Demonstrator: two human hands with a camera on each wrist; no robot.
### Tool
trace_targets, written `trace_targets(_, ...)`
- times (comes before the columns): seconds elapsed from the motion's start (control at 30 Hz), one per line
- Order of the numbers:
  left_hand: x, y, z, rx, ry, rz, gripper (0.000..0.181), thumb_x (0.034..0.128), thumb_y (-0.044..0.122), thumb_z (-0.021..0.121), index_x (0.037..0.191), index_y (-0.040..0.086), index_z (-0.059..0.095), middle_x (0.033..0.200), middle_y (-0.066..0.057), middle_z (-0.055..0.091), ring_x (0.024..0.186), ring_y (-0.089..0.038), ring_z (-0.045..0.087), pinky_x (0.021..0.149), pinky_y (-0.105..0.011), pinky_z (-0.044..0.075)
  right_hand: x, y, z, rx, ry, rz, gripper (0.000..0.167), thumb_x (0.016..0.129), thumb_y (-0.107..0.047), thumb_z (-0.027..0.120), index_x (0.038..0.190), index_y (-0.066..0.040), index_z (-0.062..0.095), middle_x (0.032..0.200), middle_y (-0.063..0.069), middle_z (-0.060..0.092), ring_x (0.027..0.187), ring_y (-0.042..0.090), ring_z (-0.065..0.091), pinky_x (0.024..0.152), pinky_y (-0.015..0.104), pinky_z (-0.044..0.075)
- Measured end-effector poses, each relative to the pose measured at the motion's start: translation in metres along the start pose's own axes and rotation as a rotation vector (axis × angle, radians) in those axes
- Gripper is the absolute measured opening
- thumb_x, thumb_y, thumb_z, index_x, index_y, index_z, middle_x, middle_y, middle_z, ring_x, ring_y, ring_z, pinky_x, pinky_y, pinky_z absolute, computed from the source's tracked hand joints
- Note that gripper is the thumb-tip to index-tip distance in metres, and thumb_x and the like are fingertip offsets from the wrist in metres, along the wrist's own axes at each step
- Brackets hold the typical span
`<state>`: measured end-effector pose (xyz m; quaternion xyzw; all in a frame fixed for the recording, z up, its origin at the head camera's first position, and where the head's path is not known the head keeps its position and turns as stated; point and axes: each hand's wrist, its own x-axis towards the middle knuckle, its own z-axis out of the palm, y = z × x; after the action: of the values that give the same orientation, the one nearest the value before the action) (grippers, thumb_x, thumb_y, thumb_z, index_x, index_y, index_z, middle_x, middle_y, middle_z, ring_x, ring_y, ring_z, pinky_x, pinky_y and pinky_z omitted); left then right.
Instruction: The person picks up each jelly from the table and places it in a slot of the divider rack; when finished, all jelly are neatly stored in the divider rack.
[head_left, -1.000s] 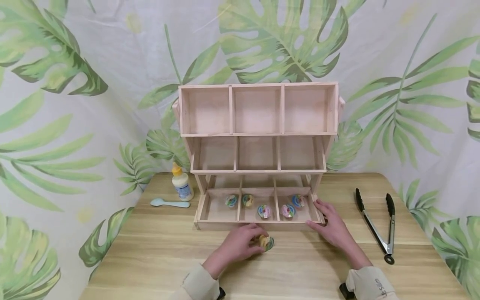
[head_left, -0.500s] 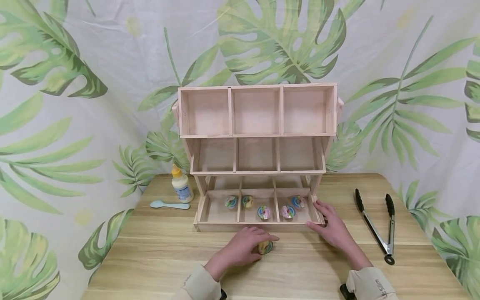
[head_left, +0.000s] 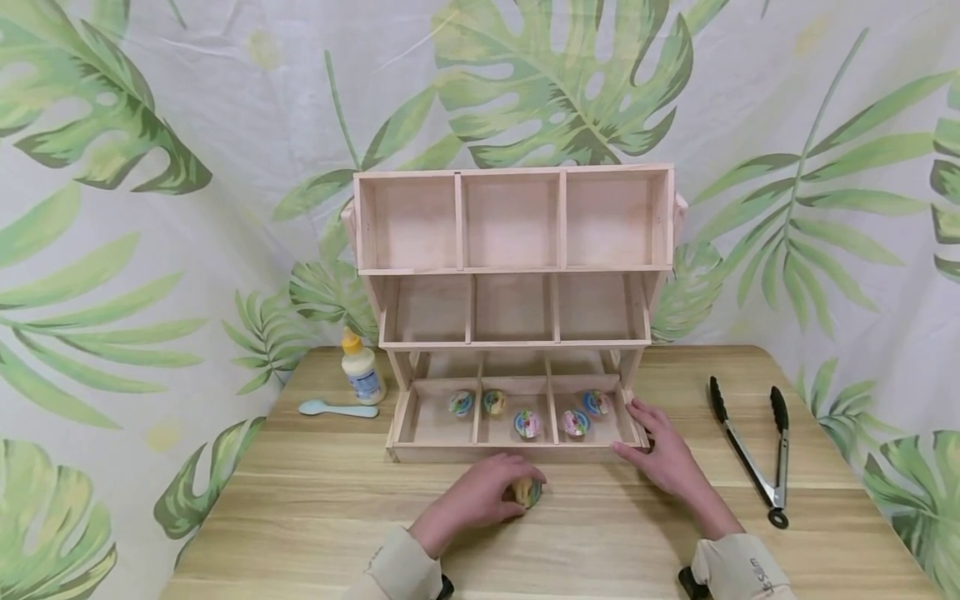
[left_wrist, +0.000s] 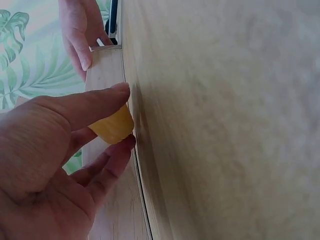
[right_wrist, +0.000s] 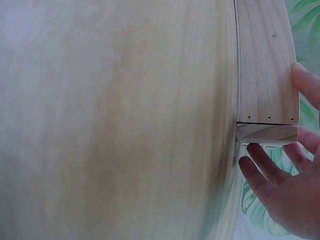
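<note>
My left hand (head_left: pixel 480 496) pinches a yellow jelly cup (head_left: pixel 527 492) between thumb and fingers, low over the table in front of a wooden three-tier shelf (head_left: pixel 517 453). In the left wrist view the cup's yellow side (left_wrist: pixel 114 126) shows between thumb and fingertips. My right hand (head_left: pixel 663 450) rests on the front right corner of the bottom tier, thumb at the front edge and fairly straight fingers along the side. Jelly cups lie in that tier: one (head_left: pixel 461 403) in the left compartment, two in the middle, including a pink-lidded one (head_left: pixel 527 424), and two on the right (head_left: pixel 576 422).
A glue bottle (head_left: pixel 363 371) with a yellow cap stands left of the shelf, beside a light blue spoon (head_left: pixel 337 409). Black-tipped tongs (head_left: pixel 765 479) lie spread on the right of the wooden table (head_left: pixel 300 517). Behind hangs a leaf-patterned cloth (head_left: pixel 225 275).
The left hand's fingers shift on the jelly cup: half a second ago the index finger stretched over it, now it curls against it. The right hand stays at the shelf corner.
</note>
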<state>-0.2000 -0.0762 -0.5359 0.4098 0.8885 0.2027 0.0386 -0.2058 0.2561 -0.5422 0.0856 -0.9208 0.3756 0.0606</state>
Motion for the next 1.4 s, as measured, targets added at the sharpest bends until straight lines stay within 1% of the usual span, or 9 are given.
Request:
trace_targets(0.2, -0.002, 0.0, -0.003, -0.177, 0.088, -0.084, 0.051, 0.0865, 0.019, 0.084, 0.134, 0.025, 0.066, 0.135, 0.004, 0.067, 0.124, -0.017, 0.063, 0.109, -0.04, 0.051, 0.0, -0.001, 0.0, 0.003, 0.003, -0.001, 0.081, 0.095, -0.035, 0.077, 0.155, 0.004, 0.04, 0.161, 0.027, 0.034, 0.142, 0.054, 0.038, 0.11, 0.068, 0.041)
trace_targets(0.33, -0.003, 0.001, -0.005, -0.241, 0.13, -0.107, 0.055, 0.088, 0.021, 0.083, 0.139, 0.024, 0.063, 0.136, 0.005, 0.067, 0.12, -0.014, 0.064, 0.106, -0.036, 0.053, 0.0, -0.002, 0.0, 0.003, 0.012, -0.007, 0.08, 0.094, -0.033, 0.078, 0.154, 0.005, 0.041, 0.16, 0.028, 0.035, 0.141, 0.054, 0.04, 0.108, 0.065, 0.046)
trace_targets(0.47, -0.005, 0.002, -0.01, -0.256, 0.162, -0.117, 0.056, 0.088, 0.021, 0.083, 0.14, 0.025, 0.063, 0.135, 0.007, 0.068, 0.117, -0.014, 0.065, 0.102, -0.035, 0.055, -0.001, -0.005, -0.001, 0.004, 0.014, -0.008, 0.079, 0.094, -0.032, 0.078, 0.154, 0.005, 0.042, 0.159, 0.028, 0.036, 0.14, 0.053, 0.042, 0.106, 0.063, 0.048)
trace_targets(0.77, -0.009, 0.002, -0.022, -0.289, 0.256, -0.146, 0.052, 0.0877, 0.017, 0.083, 0.136, 0.023, 0.064, 0.132, 0.005, 0.068, 0.108, -0.014, 0.066, 0.095, -0.031, 0.057, -0.002, -0.007, -0.002, 0.013, 0.012, 0.002, 0.08, 0.093, -0.031, 0.079, 0.153, 0.006, 0.042, 0.158, 0.028, 0.037, 0.139, 0.053, 0.043, 0.108, 0.064, 0.046)
trace_targets(0.9, -0.01, 0.0, -0.027, -0.291, 0.314, -0.14, 0.052, 0.0861, 0.015, 0.085, 0.134, 0.018, 0.065, 0.13, 0.004, 0.068, 0.104, -0.013, 0.066, 0.091, -0.029, 0.058, -0.002, -0.006, -0.002, 0.008, 0.012, 0.002, 0.08, 0.093, -0.032, 0.079, 0.153, 0.006, 0.042, 0.158, 0.027, 0.037, 0.14, 0.053, 0.043, 0.108, 0.066, 0.045)
trace_targets(1.0, -0.01, -0.003, -0.032, -0.277, 0.37, -0.153, 0.051, 0.085, 0.013, 0.085, 0.132, 0.016, 0.066, 0.127, 0.002, 0.069, 0.103, -0.014, 0.066, 0.09, -0.032, 0.06, -0.001, -0.004, -0.001, 0.004, 0.01, 0.003, 0.08, 0.094, -0.033, 0.078, 0.154, 0.006, 0.042, 0.159, 0.027, 0.037, 0.14, 0.053, 0.042, 0.108, 0.066, 0.045)
trace_targets(1.23, -0.015, -0.016, -0.041, -0.285, 0.498, -0.305, 0.05, 0.086, 0.019, 0.086, 0.132, 0.021, 0.065, 0.12, 0.002, 0.07, 0.099, -0.015, 0.063, 0.088, -0.043, 0.058, -0.002, -0.004, -0.002, 0.008, 0.004, 0.002, 0.079, 0.094, -0.032, 0.078, 0.153, 0.006, 0.042, 0.159, 0.027, 0.036, 0.14, 0.053, 0.042, 0.107, 0.065, 0.047)
trace_targets(1.33, -0.017, -0.023, -0.046, -0.272, 0.554, -0.342, 0.052, 0.0843, 0.023, 0.087, 0.131, 0.019, 0.066, 0.117, 0.0, 0.071, 0.097, -0.018, 0.063, 0.085, -0.045, 0.058, -0.002, -0.006, -0.002, 0.007, 0.007, -0.001, 0.079, 0.094, -0.031, 0.078, 0.153, 0.007, 0.042, 0.159, 0.027, 0.037, 0.14, 0.053, 0.043, 0.106, 0.064, 0.048)
trace_targets(1.4, -0.018, -0.028, -0.049, -0.264, 0.59, -0.358, 0.052, 0.0835, 0.023, 0.088, 0.131, 0.018, 0.066, 0.12, -0.002, 0.072, 0.1, -0.02, 0.065, 0.087, -0.043, 0.059, -0.002, -0.006, -0.002, 0.007, 0.008, -0.001, 0.079, 0.094, -0.031, 0.079, 0.153, 0.007, 0.042, 0.159, 0.027, 0.037, 0.14, 0.053, 0.043, 0.106, 0.064, 0.048)
